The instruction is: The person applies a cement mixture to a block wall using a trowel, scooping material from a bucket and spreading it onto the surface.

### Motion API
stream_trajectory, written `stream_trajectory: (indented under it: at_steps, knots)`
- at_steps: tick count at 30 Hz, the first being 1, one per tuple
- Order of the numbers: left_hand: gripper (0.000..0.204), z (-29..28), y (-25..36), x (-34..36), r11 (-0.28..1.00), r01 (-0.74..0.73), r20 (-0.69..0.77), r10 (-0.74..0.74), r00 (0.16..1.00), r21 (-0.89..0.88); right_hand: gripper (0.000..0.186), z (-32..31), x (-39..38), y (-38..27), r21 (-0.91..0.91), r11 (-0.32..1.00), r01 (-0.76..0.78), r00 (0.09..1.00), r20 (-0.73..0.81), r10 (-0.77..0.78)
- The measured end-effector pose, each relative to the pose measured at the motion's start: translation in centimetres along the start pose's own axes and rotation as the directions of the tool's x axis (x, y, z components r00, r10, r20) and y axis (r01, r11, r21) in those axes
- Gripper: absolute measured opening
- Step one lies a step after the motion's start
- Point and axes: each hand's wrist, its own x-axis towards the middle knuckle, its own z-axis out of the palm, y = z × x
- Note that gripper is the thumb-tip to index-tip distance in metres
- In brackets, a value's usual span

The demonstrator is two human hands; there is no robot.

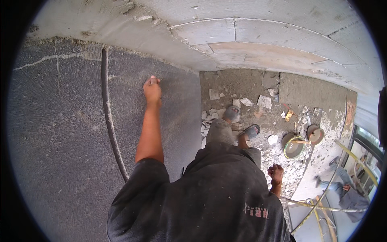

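My left hand (152,88) is raised beside the dark, rough-surfaced wall (72,113) with its fingers curled together; anything held in them is too small to make out. A grooved vertical strip (109,105) runs down that wall, left of my forearm. My right hand (275,173) hangs low beside my dark shirt, fingers curled, and I cannot make out what, if anything, is in it. My sandalled feet (250,131) stand on dusty ground among broken white pieces (264,101).
A shallow bucket (293,153) and a smaller bowl (316,138) sit among rubble at the right. A person (350,201) in grey clothing is by long poles (358,161) at the lower right. A pale tiled wall (274,36) spans the top.
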Motion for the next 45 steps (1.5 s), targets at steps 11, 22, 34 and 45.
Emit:
stream_trajectory:
  at_steps: [11,22,34,45]
  knots:
    - [0.047,2.6,0.6,3.0,0.678,-0.237,0.239,0.093,0.967,0.696,0.024,-0.8,-3.1,10.0,0.239,0.969,-0.068,0.990,-0.105,0.095]
    - [0.050,-0.4,1.7,-2.9,0.201,-0.410,0.144,0.728,0.670,0.890,0.066,5.4,-5.4,14.0,-0.131,0.977,-0.171,0.926,-0.359,0.114]
    - [0.055,10.2,-9.9,-12.1,0.175,-0.939,0.808,-0.571,0.149,0.296,0.051,2.9,-9.7,3.0,0.863,0.498,-0.080,0.994,0.033,0.102]
    - [0.055,14.9,-4.4,-11.8,0.223,-0.866,0.868,-0.341,0.361,0.448,0.063,3.8,1.7,13.4,0.292,0.950,0.114,0.874,-0.484,0.043]
